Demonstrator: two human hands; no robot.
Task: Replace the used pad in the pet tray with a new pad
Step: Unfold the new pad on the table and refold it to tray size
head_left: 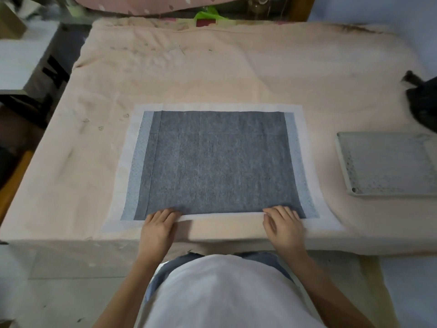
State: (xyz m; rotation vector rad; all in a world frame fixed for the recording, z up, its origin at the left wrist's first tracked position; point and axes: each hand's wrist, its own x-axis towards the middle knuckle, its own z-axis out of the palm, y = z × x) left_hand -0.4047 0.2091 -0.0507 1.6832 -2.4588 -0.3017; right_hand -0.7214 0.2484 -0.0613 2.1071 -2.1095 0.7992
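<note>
Both hands, the left hand (pixel 159 225) and right hand (pixel 283 224), press flat, fingers apart, on the near edge of the grey pad (pixel 217 162), smoothing it on the bed (pixel 212 74) before it goes into the tray (pixel 343 166) at the right edge

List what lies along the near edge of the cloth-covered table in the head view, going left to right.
Left hand on the pad's near edge → right hand on the same pad → tray, apart from the pad, farther right.
</note>
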